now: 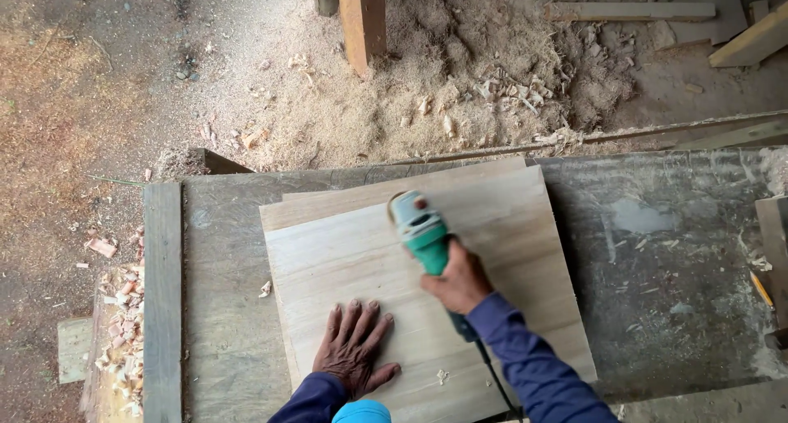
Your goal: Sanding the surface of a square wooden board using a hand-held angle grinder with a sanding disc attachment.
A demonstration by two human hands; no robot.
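Note:
A pale wooden panel (509, 251) lies flat on a grey workbench (657, 251), on top of a second board whose edge shows at the back. My right hand (455, 279) grips the body of a green angle grinder (419, 226), whose head rests on the panel near its middle. The tool's dark cord runs back along my blue sleeve. My left hand (353, 349) presses flat on the panel's near part, fingers spread, just left of the grinder.
A wooden rail (162, 300) edges the bench on the left. Sawdust and shavings (460, 86) cover the ground beyond, around a wooden post (363, 17). Planks (632, 11) lie at the top right. Wood chips (123, 341) pile at the lower left.

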